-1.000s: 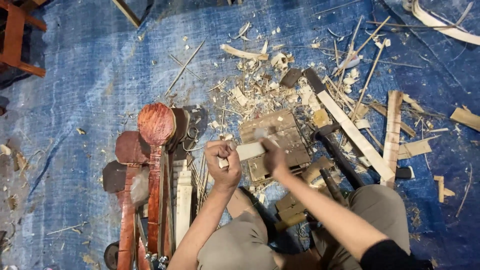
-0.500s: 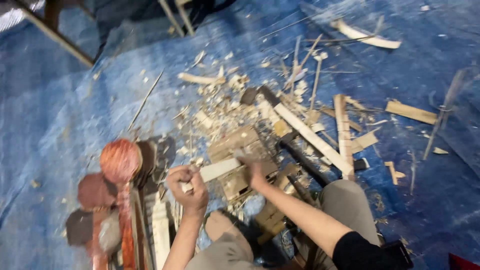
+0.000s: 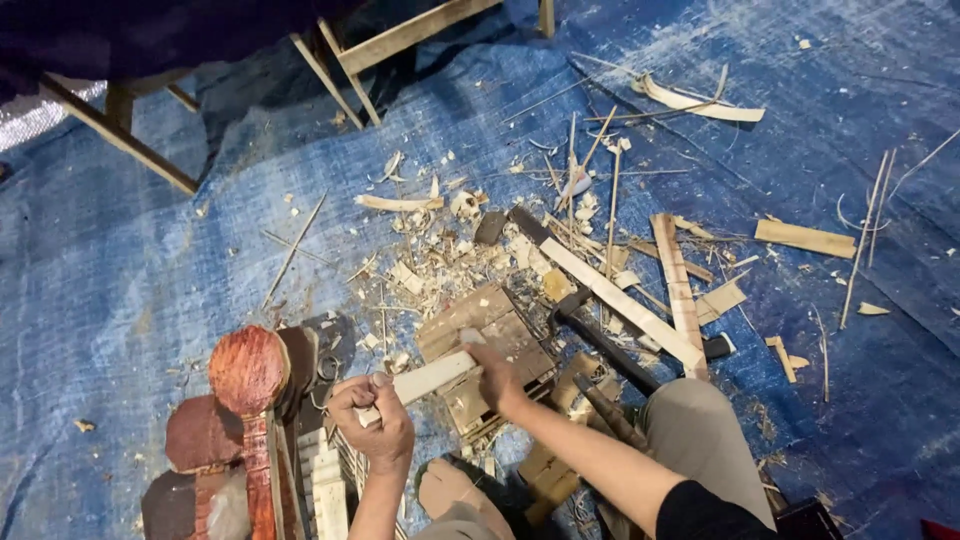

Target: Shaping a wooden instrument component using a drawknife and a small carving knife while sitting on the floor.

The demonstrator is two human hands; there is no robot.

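Pale wood strip [image 3: 428,378] spans between gripping left hand [image 3: 375,420] and right hand [image 3: 492,376].

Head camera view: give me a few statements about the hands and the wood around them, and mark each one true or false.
1. Both hands grip one pale wooden stick. True.
2. The left hand holds the stick's near end. True.
3. The right hand rests on bare tarp. False: it is over a slatted wooden block.
4. The tarp is green. False: it is blue.
5. Reddish round-headed carved pieces lie left of the left hand. True.
6. The wood chips are swept into a bucket. False: they lie scattered on the tarp.
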